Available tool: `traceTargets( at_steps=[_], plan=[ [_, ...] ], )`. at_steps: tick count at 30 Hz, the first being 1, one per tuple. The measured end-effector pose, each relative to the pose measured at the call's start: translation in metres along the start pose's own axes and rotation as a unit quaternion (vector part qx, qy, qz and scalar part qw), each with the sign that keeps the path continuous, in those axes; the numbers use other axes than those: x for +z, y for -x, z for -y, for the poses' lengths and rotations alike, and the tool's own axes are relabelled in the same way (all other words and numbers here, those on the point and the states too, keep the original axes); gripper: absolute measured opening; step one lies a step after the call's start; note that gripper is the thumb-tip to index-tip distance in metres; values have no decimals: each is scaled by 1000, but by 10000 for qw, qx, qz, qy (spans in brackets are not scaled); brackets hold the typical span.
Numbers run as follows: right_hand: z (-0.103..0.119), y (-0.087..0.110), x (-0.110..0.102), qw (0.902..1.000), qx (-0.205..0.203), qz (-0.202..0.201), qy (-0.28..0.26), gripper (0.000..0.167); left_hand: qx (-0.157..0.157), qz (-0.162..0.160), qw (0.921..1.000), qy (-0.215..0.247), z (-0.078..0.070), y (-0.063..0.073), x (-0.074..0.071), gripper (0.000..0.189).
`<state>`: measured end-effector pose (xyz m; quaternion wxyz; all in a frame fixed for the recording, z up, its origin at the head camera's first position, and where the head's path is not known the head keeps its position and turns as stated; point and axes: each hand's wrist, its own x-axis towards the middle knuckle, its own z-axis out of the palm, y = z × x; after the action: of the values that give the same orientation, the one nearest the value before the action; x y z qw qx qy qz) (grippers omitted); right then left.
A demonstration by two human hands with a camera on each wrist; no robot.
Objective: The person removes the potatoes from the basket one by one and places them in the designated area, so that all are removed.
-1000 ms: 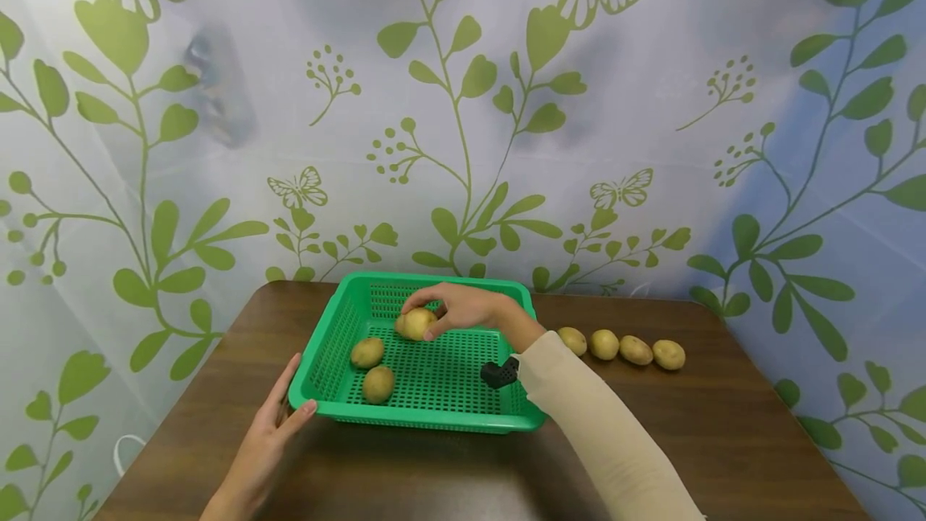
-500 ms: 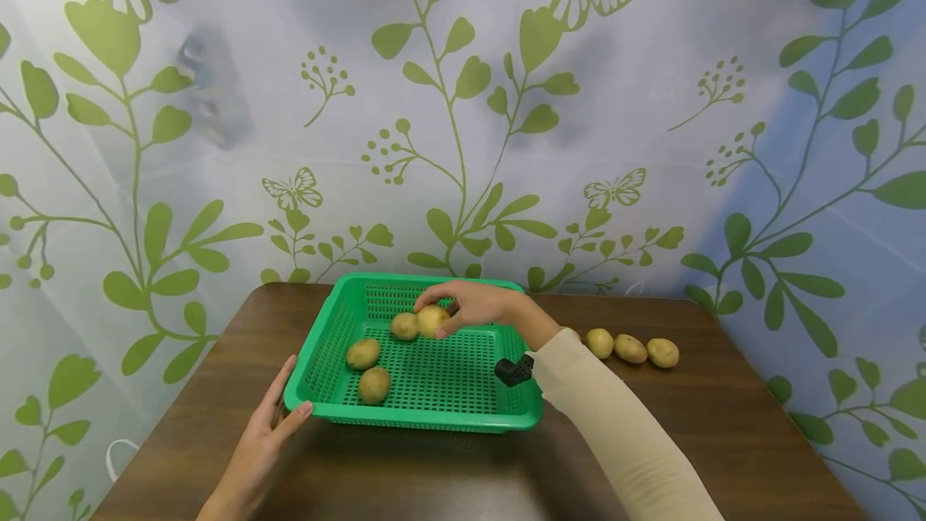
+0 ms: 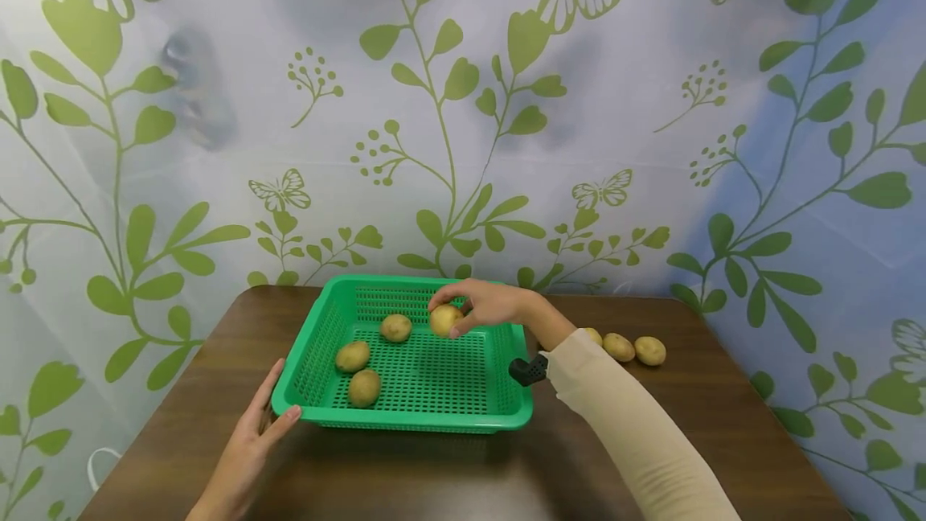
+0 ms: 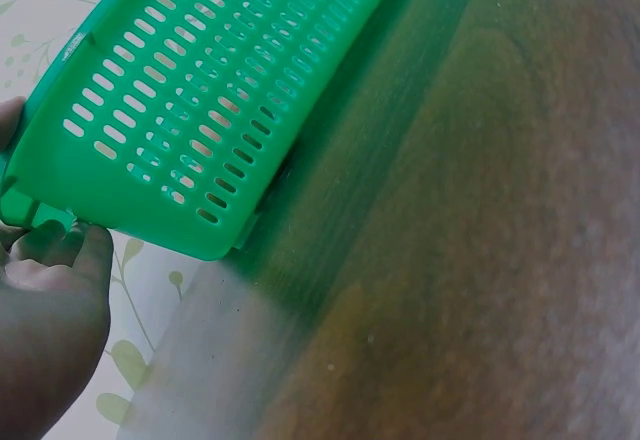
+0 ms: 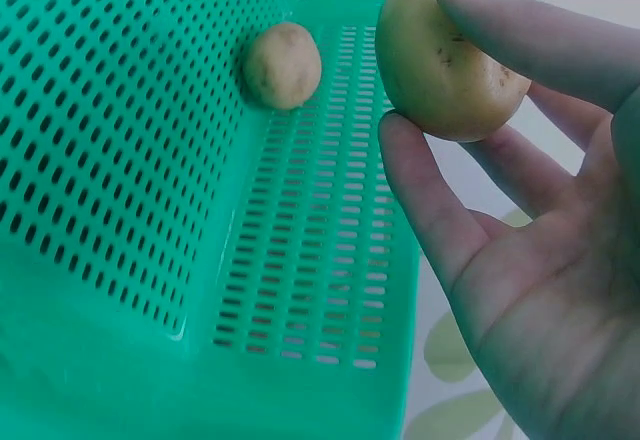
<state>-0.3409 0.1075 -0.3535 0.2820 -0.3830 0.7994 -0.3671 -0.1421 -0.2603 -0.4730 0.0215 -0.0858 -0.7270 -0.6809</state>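
Note:
A green plastic basket [image 3: 405,422] stands on the table. Three potatoes lie in its left half: one toward the back [image 3: 395,328], one at the left [image 3: 352,356] and one nearer the front [image 3: 365,387]. My left hand [image 3: 246,445] grips the basket's left end, thumb on the rim and fingers around its outer side; fingers also show under the rim in the left wrist view. Over the back right part of the basket, my right hand [image 3: 492,304] holds another potato [image 5: 440,65] between thumb and fingertips, apart from the others.
On the brown wooden table [image 3: 694,424], right of the basket, potatoes [image 3: 633,349] lie in a row, partly covered by my right sleeve. A black wrist device [image 3: 528,371] sits at that cuff. A leaf-patterned curtain [image 3: 434,103] hangs behind the table.
My right hand has moved right with its potato, away from the back potato beside it. The left hand keeps its grip on the basket. The whole head view has shifted slightly.

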Motion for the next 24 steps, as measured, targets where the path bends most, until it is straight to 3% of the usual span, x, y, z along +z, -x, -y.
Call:
traceTargets(
  at_steps=[19,24],
  plan=[
    [-17,34,-13,9988,-232,-29,441,50,0,5,10000,48,-1,0,0,74],
    [-23,41,-15,9993,-166,-57,339,51,8,4,10000,64,-1,0,-1,74]
  ],
)
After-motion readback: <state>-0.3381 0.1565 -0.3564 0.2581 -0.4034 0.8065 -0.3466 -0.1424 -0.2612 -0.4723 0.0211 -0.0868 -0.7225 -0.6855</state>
